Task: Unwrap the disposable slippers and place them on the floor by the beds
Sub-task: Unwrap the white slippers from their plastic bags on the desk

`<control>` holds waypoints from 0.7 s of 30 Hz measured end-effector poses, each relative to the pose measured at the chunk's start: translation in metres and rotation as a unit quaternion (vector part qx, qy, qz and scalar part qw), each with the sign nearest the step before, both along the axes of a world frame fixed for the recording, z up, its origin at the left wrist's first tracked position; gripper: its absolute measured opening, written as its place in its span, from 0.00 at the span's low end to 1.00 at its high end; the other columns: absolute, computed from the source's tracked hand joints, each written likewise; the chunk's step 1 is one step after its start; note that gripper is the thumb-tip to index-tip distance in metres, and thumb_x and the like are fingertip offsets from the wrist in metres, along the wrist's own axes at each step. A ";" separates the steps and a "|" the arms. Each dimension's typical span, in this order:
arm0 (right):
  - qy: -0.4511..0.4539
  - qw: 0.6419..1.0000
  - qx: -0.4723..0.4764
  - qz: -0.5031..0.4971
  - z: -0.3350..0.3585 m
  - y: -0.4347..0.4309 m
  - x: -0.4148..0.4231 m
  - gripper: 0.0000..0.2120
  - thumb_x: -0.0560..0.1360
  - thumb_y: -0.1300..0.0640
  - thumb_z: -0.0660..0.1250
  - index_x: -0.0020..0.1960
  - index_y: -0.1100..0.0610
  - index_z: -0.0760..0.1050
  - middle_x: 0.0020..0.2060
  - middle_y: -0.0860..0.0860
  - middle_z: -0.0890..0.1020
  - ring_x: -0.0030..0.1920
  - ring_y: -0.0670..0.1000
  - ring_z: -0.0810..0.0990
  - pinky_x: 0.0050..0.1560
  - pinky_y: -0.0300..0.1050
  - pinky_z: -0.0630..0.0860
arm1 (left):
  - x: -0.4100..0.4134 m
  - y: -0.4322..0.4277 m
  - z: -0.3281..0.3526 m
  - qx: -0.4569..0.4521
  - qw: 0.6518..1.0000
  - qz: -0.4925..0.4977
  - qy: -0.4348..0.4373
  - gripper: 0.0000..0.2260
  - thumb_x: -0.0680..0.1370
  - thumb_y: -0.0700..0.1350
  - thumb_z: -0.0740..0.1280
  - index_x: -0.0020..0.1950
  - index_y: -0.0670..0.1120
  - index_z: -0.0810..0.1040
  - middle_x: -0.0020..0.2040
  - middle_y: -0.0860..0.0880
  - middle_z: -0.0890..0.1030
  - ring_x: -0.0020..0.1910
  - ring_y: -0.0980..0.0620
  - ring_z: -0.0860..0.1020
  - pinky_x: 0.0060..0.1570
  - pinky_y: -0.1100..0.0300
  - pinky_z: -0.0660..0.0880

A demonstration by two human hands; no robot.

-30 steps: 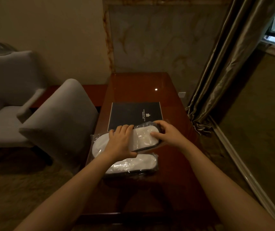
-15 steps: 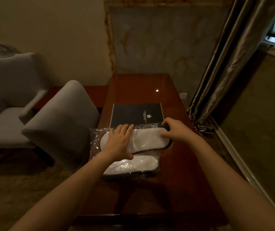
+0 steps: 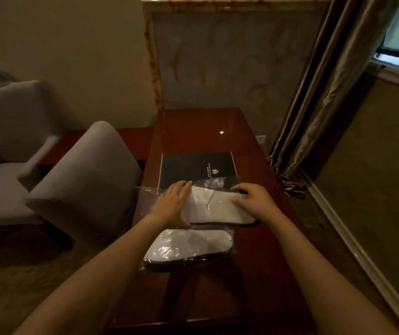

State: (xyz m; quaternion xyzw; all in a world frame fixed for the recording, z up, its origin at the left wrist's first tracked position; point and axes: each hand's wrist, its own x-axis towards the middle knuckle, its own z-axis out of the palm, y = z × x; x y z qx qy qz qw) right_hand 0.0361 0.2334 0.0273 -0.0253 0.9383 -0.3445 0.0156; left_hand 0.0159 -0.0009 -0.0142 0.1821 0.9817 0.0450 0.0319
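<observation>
A white pair of slippers (image 3: 214, 209) with a dark edge lies on the wooden desk (image 3: 193, 131), mostly drawn out to the right of its clear plastic wrapper (image 3: 148, 197). My left hand (image 3: 173, 204) holds the wrapper and the slippers' left end. My right hand (image 3: 254, 201) grips the slippers' right end. A second pair (image 3: 188, 247), still sealed in clear plastic, lies on the desk just nearer to me.
A black folder (image 3: 193, 165) lies on the desk behind the slippers. A grey chair (image 3: 84, 184) stands against the desk's left side, an armchair (image 3: 4, 131) farther left. A curtain (image 3: 314, 93) hangs at the right, by the window.
My right hand has pulled the slippers to the right, farther out of the wrapper. My left hand stayed on the wrapper's left part, whose emptied end now lies flat.
</observation>
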 end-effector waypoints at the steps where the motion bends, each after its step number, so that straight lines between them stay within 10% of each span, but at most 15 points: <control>1: 0.005 1.000 -0.007 -0.014 -0.001 0.002 -0.001 0.16 0.73 0.56 0.66 0.61 0.54 0.75 0.59 0.52 0.78 0.56 0.51 0.75 0.50 0.44 0.72 | -0.005 -0.004 0.000 0.007 1.000 0.004 -0.012 0.52 0.65 0.57 0.75 0.77 0.46 0.45 0.77 0.46 0.51 0.76 0.45 0.52 0.74 0.48 0.59; 10: -0.011 0.983 -0.112 -0.142 -0.020 0.004 -0.020 0.16 0.72 0.58 0.67 0.60 0.57 0.76 0.57 0.56 0.78 0.51 0.53 0.76 0.46 0.46 0.73 | -0.038 -0.017 -0.003 0.164 0.986 -0.007 -0.035 0.37 0.73 0.43 0.70 0.76 0.48 0.53 0.79 0.48 0.47 0.76 0.43 0.52 0.73 0.43 0.60; 16: -0.057 0.961 -0.197 -0.187 -0.034 0.017 -0.033 0.16 0.73 0.59 0.68 0.61 0.59 0.75 0.50 0.54 0.79 0.42 0.48 0.76 0.37 0.40 0.73 | -0.053 -0.022 -0.013 0.178 0.981 -0.057 0.056 0.12 0.79 0.44 0.62 0.60 0.47 0.77 0.63 0.49 0.78 0.63 0.49 0.75 0.61 0.56 0.74; 21: -0.131 0.951 -0.231 -0.159 -0.037 0.024 -0.058 0.14 0.73 0.59 0.68 0.59 0.58 0.76 0.43 0.49 0.79 0.40 0.45 0.77 0.32 0.37 0.71 | -0.073 -0.018 -0.023 0.157 0.979 0.004 0.130 0.07 0.76 0.43 0.65 0.49 0.45 0.83 0.48 0.46 0.84 0.50 0.47 0.80 0.47 0.54 0.76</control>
